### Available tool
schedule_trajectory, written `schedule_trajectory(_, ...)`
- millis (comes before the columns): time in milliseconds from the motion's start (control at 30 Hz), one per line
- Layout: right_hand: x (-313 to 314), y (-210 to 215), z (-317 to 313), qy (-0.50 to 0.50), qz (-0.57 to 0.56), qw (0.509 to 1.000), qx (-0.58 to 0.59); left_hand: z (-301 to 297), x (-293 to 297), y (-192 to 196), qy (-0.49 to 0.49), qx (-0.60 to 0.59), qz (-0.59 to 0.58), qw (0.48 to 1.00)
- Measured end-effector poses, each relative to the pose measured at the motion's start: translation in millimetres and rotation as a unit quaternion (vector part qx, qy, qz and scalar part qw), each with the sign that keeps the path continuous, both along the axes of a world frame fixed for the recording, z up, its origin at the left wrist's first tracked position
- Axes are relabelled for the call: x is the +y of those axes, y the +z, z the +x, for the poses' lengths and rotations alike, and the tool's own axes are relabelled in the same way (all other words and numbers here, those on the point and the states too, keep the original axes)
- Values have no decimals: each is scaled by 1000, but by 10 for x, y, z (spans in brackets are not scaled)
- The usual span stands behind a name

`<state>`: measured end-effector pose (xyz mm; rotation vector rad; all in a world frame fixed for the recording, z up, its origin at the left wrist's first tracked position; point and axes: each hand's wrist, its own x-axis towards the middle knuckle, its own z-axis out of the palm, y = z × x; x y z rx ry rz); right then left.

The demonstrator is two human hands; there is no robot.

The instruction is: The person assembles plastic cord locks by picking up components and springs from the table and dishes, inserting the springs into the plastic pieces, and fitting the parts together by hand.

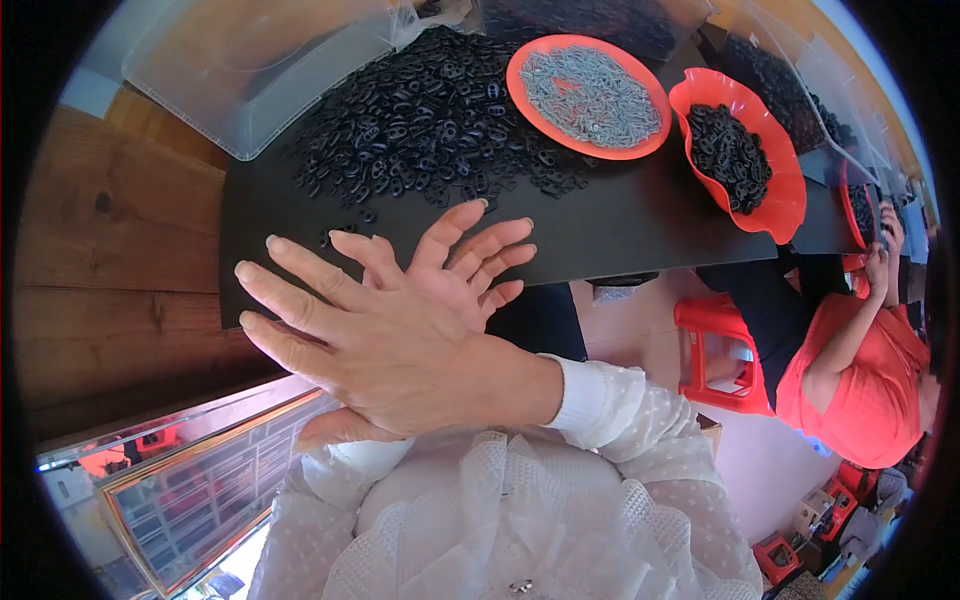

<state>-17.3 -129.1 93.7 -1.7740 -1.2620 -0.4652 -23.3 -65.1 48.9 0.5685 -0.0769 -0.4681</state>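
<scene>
My right hand (390, 345) crosses over my left, back up, its fingers stretched out and spread to the left. Beneath it lies my left hand (450, 288), palm up, fingers spread and slightly curled; its wrist is hidden. The hands touch where they cross, and both are empty and open. Just beyond the fingertips is a wide heap of small black oval parts with holes (420, 115), on the dark tabletop (400, 232). To its right stands an orange-red plate (518, 75) bearing small silver pin-like metal pieces (590, 95).
A red scalloped bowl (780, 130) of black parts (730, 155) stands to the right. Clear plastic bins (250, 70) edge the table's far side. At the right, a co-worker in a red shirt (850, 385) works near a red stool (735, 360). Wooden boards (110, 240) lie left.
</scene>
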Motion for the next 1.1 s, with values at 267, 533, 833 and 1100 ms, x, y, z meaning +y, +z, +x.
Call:
schedule_trajectory(267,-23,-327,-16,23,-98,994,-31,-121,357,134,103,-4,41,994)
schedule_trajectory(533,-321,-739,134,-56,-143,988,25,-194,1110,-32,314,-193,195,909)
schedule_trajectory(833,442,-737,747,-122,-210,965,-100,-9,1392,-308,380,-220,489,754)
schedule_trajectory(1100,78,-566,976,-187,-304,921,-156,285,1537,-273,287,-336,654,613)
